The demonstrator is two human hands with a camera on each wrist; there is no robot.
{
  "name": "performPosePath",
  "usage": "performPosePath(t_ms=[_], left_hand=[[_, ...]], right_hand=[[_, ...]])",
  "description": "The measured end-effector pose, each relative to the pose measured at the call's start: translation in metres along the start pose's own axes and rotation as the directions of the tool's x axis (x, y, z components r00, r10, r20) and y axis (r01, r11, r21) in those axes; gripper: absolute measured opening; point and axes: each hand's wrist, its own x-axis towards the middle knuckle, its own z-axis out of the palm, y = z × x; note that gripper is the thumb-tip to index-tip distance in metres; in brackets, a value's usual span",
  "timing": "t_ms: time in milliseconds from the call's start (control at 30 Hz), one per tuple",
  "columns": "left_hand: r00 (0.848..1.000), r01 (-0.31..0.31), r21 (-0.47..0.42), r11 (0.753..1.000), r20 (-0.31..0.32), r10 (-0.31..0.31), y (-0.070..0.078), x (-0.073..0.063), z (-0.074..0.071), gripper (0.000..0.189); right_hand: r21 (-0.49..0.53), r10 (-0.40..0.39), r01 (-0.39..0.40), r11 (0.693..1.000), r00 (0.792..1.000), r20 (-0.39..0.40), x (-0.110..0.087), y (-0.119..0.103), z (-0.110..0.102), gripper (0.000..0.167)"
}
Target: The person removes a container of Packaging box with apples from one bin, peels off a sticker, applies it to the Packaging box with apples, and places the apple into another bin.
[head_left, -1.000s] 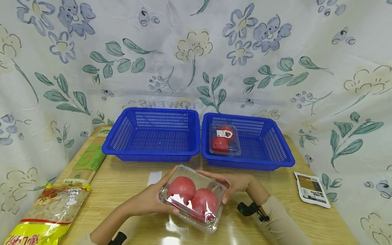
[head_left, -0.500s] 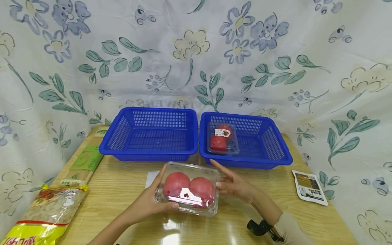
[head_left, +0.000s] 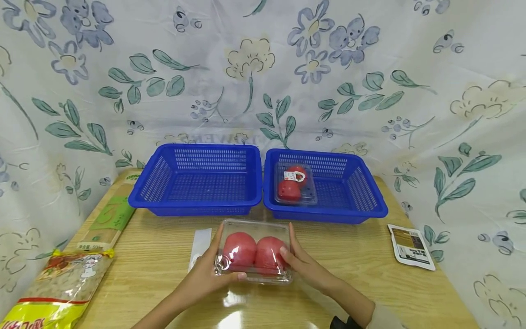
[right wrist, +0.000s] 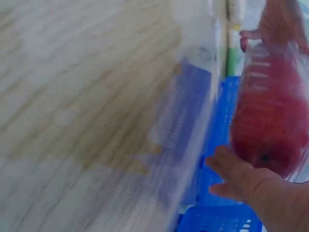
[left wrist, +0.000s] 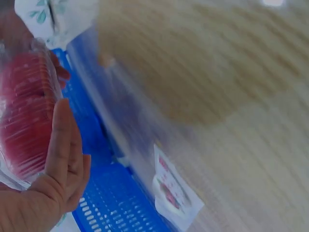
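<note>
A clear plastic box [head_left: 250, 223] holds two round red fruits [head_left: 269, 256] side by side, above the table near its front. My left hand [head_left: 205, 272] grips the box's left end, thumb across the front and fingers around the side. At the right end, my right hand [head_left: 306, 265] holds it with the thumb over the near face and a finger along the side. The left wrist view shows the left hand [left wrist: 53, 179] against the box too. A white paper label [head_left: 199, 246] with a small printed picture lies on the table beside the left hand.
Behind the hands stand a bare blue basket [head_left: 197, 211] and a second blue basket [head_left: 324, 214], which holds a similar labelled box of red fruits [head_left: 291, 187]. Packets of food, a green-banded pack [head_left: 111, 214] and a yellow bag [head_left: 61, 283], lie left. A white pouch [head_left: 411, 246] lies right.
The box has levelled from a slant and shifted slightly left. My right hand loosened from its right end, fingers spread, then took hold again. More of the paper label shows now.
</note>
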Motion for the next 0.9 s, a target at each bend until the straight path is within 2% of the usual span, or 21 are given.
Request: performPosePath(t_ms=[167, 300, 400, 533, 667, 900], left_hand=[[0.999, 0.034, 0.064, 0.997, 0.010, -0.034, 0.001, -0.004, 0.005, 0.124], [0.999, 0.041, 0.126, 0.991, 0.025, -0.044, 0.002, -0.006, 0.005, 0.124], [0.998, 0.031, 0.149, 0.988, 0.046, -0.039, 0.003, -0.006, 0.005, 0.124], [0.997, 0.002, 0.108, 0.994, 0.074, -0.010, 0.001, -0.005, 0.006, 0.125], [0.997, -0.016, 0.070, 0.997, 0.072, 0.011, -0.002, -0.005, 0.009, 0.126], [0.998, -0.007, 0.111, 0.994, 0.065, 0.000, -0.005, -0.004, 0.013, 0.126]], right_hand=[[-0.116, -0.001, -0.005, 0.993, 0.999, -0.048, -0.002, 0.005, 0.009, 0.131], [-0.155, -0.007, -0.005, 0.988, 0.997, -0.077, -0.002, 0.010, 0.014, 0.145], [-0.174, -0.022, 0.005, 0.985, 0.995, -0.095, -0.002, 0.013, 0.018, 0.147], [-0.188, -0.042, 0.022, 0.982, 0.994, -0.102, -0.001, 0.016, 0.020, 0.146], [-0.217, -0.048, 0.026, 0.976, 0.994, -0.098, 0.000, 0.020, 0.020, 0.146], [-0.253, -0.061, 0.036, 0.967, 0.994, -0.092, 0.001, 0.021, 0.020, 0.142]])
